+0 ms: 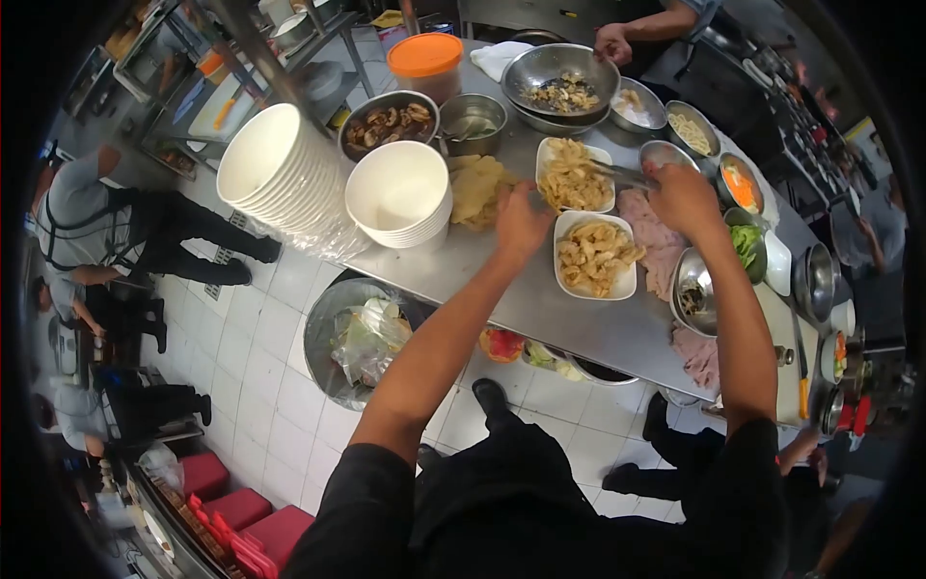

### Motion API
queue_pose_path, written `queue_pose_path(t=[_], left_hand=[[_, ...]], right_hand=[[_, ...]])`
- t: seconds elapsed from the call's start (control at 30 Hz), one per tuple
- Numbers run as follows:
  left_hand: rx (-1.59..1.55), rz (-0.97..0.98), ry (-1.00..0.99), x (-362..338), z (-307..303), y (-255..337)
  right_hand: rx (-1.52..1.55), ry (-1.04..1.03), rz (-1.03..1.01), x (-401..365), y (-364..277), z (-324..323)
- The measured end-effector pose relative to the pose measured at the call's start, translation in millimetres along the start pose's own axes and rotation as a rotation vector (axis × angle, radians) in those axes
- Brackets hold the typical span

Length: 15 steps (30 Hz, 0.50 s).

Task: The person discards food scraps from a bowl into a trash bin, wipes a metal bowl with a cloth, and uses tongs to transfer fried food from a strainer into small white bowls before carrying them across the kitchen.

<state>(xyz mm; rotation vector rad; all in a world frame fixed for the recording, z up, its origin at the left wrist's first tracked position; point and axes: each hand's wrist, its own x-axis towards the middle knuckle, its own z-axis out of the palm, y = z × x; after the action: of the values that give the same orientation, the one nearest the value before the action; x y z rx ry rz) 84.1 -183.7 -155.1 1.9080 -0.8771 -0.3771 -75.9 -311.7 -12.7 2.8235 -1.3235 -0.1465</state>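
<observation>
My right hand (683,198) is closed around metal tongs (622,175), whose tips reach into the farther square white bowl (607,202) of pale fried pieces (571,174). At that bowl's left side is my left hand (524,220), its fingers curled; a small dark, greyish shape shows by them, too blurred to name. A yellow cloth (475,193) lies just left of this hand. Nearer to me stands a second square white bowl (627,287), also full of fried pieces. Beneath my right forearm, a pink cloth (648,232) is spread on the steel table (502,280).
Stacked white tubs (397,193) stand at the table's left, by a pot of brown food (389,125) and an orange-lidded tub (424,60). Metal bowls line the far right, near a knife (802,372). A co-worker's hand (613,43) touches a large bowl (526,72). A bin (333,338) sits below.
</observation>
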Motion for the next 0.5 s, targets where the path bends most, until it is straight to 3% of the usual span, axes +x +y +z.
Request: queue_pose_path(t=[0.07,0.3,0.4,0.47,0.5], left_hand=[[0.067,0.138,0.058,4.6,6.7,-0.6],[0.11,0.125,0.069,23.6,9.8,0.1],[0.0,0.106,0.071,30.7,12.1,-14.5],[-0.192,-0.176,-0.058,37.1,16.1,-27.4],[-0.19,-0.18,-0.062,35.6,15.7,-26.8]], right_hand=[[0.049,0.035,-0.019,-8.7,5.0,2.4],[0.268,0.294,0.002,-52.5,24.9,5.6],[0.535,0.178,0.174,-82.5,31.0,3.8],[0.628,0.25,0.207,-98.1,40.2,26.8],[0.721,0.328,0.237,-106.0,42.1,37.1]])
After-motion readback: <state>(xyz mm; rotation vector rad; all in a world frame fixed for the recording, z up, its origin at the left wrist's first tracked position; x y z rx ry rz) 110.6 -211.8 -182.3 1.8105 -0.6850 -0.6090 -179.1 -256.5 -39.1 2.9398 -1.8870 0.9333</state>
